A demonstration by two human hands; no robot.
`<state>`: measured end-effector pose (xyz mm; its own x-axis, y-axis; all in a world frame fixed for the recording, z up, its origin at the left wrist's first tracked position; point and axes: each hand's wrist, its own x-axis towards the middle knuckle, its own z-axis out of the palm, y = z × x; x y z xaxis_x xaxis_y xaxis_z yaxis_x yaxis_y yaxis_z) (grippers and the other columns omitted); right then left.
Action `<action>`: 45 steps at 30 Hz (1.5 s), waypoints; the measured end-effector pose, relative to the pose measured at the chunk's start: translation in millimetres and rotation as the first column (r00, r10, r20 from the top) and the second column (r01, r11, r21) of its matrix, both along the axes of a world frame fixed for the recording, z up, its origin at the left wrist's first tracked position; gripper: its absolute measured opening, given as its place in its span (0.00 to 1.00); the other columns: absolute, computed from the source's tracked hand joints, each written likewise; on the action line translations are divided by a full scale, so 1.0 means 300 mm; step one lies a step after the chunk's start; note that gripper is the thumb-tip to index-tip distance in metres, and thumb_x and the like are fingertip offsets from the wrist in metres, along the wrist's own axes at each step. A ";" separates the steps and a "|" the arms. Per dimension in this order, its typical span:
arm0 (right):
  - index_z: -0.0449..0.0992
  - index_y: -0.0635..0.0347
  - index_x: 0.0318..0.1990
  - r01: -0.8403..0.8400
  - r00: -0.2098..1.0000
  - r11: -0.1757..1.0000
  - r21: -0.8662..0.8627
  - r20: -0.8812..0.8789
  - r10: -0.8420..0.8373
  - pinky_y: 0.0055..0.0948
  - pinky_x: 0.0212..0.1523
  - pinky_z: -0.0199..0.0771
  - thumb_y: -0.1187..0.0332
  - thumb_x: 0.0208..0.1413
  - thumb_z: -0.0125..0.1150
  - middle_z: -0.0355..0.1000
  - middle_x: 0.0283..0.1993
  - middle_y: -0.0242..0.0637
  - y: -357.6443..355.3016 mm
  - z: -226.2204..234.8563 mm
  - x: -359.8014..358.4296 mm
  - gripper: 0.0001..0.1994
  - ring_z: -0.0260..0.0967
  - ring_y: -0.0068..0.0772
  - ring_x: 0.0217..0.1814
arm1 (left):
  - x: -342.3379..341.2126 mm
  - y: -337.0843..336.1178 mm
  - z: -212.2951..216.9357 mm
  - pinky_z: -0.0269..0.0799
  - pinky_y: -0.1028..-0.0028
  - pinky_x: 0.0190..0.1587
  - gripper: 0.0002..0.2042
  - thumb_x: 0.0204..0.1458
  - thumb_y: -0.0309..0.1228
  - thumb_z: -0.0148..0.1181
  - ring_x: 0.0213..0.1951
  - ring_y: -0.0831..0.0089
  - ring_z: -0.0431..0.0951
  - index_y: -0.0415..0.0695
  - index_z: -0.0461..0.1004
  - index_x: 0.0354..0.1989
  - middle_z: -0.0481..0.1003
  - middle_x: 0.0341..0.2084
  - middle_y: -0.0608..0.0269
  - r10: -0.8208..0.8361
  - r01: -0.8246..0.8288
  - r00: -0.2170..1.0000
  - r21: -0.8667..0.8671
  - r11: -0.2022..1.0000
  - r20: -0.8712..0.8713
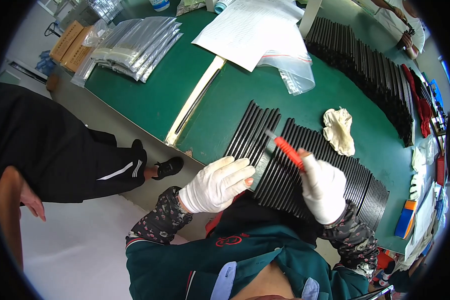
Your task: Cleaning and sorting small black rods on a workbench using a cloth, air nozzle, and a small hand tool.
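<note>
My left hand, in a white glove with a bare fingertip showing, lies with its fingers stretched out at the near ends of a small group of black rods. Closed around a red-handled tool is my right hand, also gloved in white. The tool's thin, pale tip points up and left, over the gap between the small group and a longer row of black rods; its exact kind is unclear. The rods lie side by side on the green table, and my right hand covers part of the longer row.
A crumpled white glove lies beyond the rods. Farther back are printed sheets, a clear zip bag, stacked plastic packets and a large bank of black rods. A person in black stands at left; another works at the far right.
</note>
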<state>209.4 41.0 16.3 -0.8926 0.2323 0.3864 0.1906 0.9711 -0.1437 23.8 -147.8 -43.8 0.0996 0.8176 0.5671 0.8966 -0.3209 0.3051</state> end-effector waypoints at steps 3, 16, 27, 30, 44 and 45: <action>0.72 0.60 0.47 0.088 0.994 0.874 -0.478 -0.010 -0.106 0.34 0.30 0.73 0.72 0.53 0.61 0.73 0.28 0.37 0.011 0.023 -0.021 0.14 0.73 0.40 0.29 | 0.000 -0.010 -0.018 0.70 0.55 0.50 0.33 0.37 0.20 0.58 0.48 0.51 0.75 0.43 0.63 0.59 0.71 0.51 0.51 0.012 -0.012 1.000 -0.006 1.000 -0.013; 0.70 0.62 0.41 0.072 0.976 0.773 -0.630 -0.116 -0.185 0.43 0.39 0.72 0.63 0.61 0.51 0.71 0.33 0.56 0.097 -0.004 -0.389 0.10 0.70 0.57 0.35 | 0.008 0.009 0.010 0.71 0.56 0.48 0.30 0.37 0.20 0.57 0.46 0.51 0.76 0.42 0.64 0.55 0.74 0.45 0.51 0.012 -0.012 1.000 -0.021 1.000 -0.009; 0.70 0.65 0.49 -0.231 0.960 0.282 -0.931 -0.266 -0.091 0.31 0.48 0.73 0.62 0.66 0.47 0.74 0.43 0.41 0.132 0.046 -0.236 0.15 0.74 0.34 0.47 | -0.001 0.009 0.032 0.72 0.58 0.48 0.20 0.40 0.18 0.57 0.44 0.52 0.78 0.40 0.68 0.46 0.75 0.42 0.51 0.042 -0.041 0.997 0.015 0.999 -0.065; 0.68 0.66 0.52 -0.110 0.973 0.238 -0.965 -0.153 -0.175 0.32 0.51 0.73 0.54 0.66 0.46 0.73 0.49 0.44 0.130 0.125 -0.089 0.21 0.73 0.36 0.51 | -0.008 -0.003 0.027 0.71 0.57 0.50 0.22 0.38 0.19 0.58 0.44 0.51 0.77 0.40 0.67 0.47 0.75 0.42 0.51 0.052 -0.052 0.996 0.001 0.999 -0.075; 0.69 0.67 0.47 0.127 0.977 0.250 -0.960 0.078 -0.198 0.24 0.45 0.71 0.64 0.64 0.51 0.75 0.42 0.37 0.055 0.077 0.277 0.13 0.72 0.24 0.40 | 0.186 0.029 0.128 0.57 0.50 0.61 0.32 0.36 0.40 0.70 0.61 0.55 0.66 0.43 0.69 0.53 0.67 0.57 0.53 -0.149 0.129 0.989 -0.406 0.905 -0.018; 0.69 0.67 0.47 0.135 0.966 0.237 -0.962 0.075 -0.246 0.25 0.45 0.71 0.65 0.64 0.51 0.75 0.42 0.39 0.057 0.074 0.296 0.13 0.72 0.25 0.41 | 0.185 0.014 0.130 0.56 0.50 0.62 0.34 0.35 0.40 0.70 0.62 0.55 0.66 0.44 0.68 0.54 0.66 0.58 0.52 -0.091 0.062 0.994 -0.398 0.915 -0.055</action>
